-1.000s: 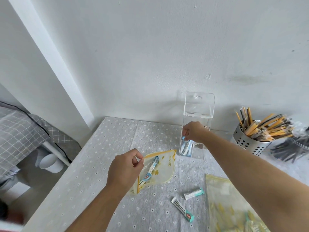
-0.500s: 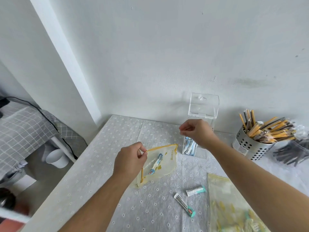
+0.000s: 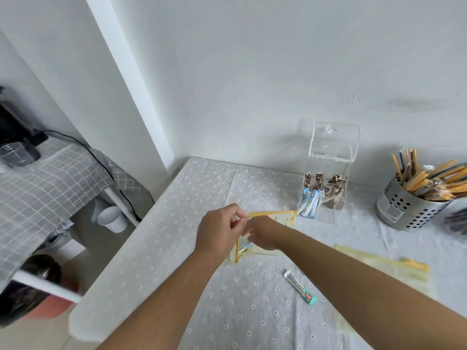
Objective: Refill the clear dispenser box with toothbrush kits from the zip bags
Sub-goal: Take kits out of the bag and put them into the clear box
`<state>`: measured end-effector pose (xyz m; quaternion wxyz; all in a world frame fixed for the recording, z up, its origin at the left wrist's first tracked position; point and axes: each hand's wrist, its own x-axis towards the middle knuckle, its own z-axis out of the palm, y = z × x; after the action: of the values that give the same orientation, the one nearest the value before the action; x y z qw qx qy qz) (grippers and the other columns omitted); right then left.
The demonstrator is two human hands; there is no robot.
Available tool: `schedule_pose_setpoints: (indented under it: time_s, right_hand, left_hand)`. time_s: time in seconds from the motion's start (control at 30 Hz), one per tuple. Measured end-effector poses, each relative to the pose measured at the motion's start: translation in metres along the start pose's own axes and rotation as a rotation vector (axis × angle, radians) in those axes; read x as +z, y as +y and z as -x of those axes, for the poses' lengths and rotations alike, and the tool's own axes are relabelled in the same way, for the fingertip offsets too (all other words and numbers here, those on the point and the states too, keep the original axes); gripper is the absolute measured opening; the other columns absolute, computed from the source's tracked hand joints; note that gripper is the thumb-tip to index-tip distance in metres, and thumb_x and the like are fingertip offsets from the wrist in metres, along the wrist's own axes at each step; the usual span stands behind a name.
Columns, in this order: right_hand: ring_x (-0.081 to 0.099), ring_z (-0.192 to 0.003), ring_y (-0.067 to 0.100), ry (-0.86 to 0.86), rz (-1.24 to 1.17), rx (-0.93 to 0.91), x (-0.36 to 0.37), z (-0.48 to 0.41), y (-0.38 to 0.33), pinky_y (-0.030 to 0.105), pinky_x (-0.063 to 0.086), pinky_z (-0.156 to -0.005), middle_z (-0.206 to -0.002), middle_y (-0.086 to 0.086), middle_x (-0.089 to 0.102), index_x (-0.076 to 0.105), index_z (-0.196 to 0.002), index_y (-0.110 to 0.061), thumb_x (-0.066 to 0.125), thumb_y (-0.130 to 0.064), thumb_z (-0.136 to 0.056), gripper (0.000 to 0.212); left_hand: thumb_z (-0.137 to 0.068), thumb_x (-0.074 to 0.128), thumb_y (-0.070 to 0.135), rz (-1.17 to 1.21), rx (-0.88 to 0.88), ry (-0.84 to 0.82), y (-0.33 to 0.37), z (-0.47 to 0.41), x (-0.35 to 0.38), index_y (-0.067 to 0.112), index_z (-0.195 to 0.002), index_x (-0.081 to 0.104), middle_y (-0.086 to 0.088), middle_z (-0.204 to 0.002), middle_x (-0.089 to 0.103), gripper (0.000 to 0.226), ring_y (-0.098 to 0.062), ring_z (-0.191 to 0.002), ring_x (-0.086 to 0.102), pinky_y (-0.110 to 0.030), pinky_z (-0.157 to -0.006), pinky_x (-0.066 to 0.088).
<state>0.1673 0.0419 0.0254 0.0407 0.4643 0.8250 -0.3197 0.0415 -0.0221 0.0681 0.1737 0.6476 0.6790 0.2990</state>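
Note:
My left hand [image 3: 219, 231] pinches the yellow-trimmed mouth of a small zip bag [image 3: 280, 215] and holds it open just above the table. My right hand [image 3: 260, 234] reaches into that bag from the right, its fingertips hidden by my left hand. Under it, inside the bag, lies a toothbrush kit [image 3: 246, 246]. The clear dispenser box [image 3: 328, 157] stands behind the bag with its lid up. Blue-and-white kits [image 3: 311, 204] sit in its left compartment and brown packets in the right. A loose toothpaste tube [image 3: 299, 290] lies on the cloth near my right forearm.
A second zip bag [image 3: 389, 265] lies flat at the right, partly under my right arm. A perforated metal cup [image 3: 404, 210] of wrapped sticks stands at the far right. The table's left edge [image 3: 121, 251] drops to the floor, beside a rack draped in checked cloth [image 3: 45, 183].
My right hand has left the dispenser box and come back down into the zip bag. My left hand keeps its pinch on the bag's mouth. The view has shifted left.

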Motion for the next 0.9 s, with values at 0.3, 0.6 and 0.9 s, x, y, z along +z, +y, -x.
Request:
schedule_pose_setpoints:
  time_s: [0.3, 0.6, 0.9]
  right_hand:
    - [0.057, -0.111, 0.024, -0.108, 0.498, 0.036, 0.034, -0.042, 0.023, 0.034, 0.048, -0.083, -0.119, 0.004, 0.057, 0.055, -0.119, -0.014, 0.056, -0.034, -0.089, 0.036]
    - [0.048, -0.075, 0.019, -0.091, 0.504, -0.011, 0.035, -0.049, 0.022, 0.028, 0.038, -0.063, -0.068, -0.003, 0.041, 0.051, -0.084, -0.015, 0.048, -0.004, -0.089, 0.012]
    - [0.058, -0.107, 0.024, -0.09, 0.451, 0.056, 0.026, -0.04, 0.034, 0.031, 0.046, -0.08, -0.115, 0.005, 0.058, 0.057, -0.116, -0.01, 0.052, -0.008, -0.089, 0.027]
  left_hand:
    - [-0.085, 0.063, 0.02, 0.0, 0.011, -0.04, -0.003, -0.002, -0.003, 0.021, -0.081, 0.066, 0.008, -0.052, 0.05, 0.005, -0.014, -0.058, 0.056, -0.034, -0.063, 0.053]
    - [-0.085, 0.064, 0.021, 0.015, 0.004, -0.032, -0.006, -0.005, 0.001, 0.022, -0.082, 0.066, 0.008, -0.055, 0.052, 0.004, -0.012, -0.058, 0.054, -0.034, -0.064, 0.053]
    - [-0.085, 0.065, 0.021, 0.004, 0.02, -0.036, 0.0, -0.007, 0.003, 0.019, -0.081, 0.066, 0.009, -0.052, 0.05, 0.004, -0.007, -0.054, 0.05, -0.031, -0.062, 0.051]
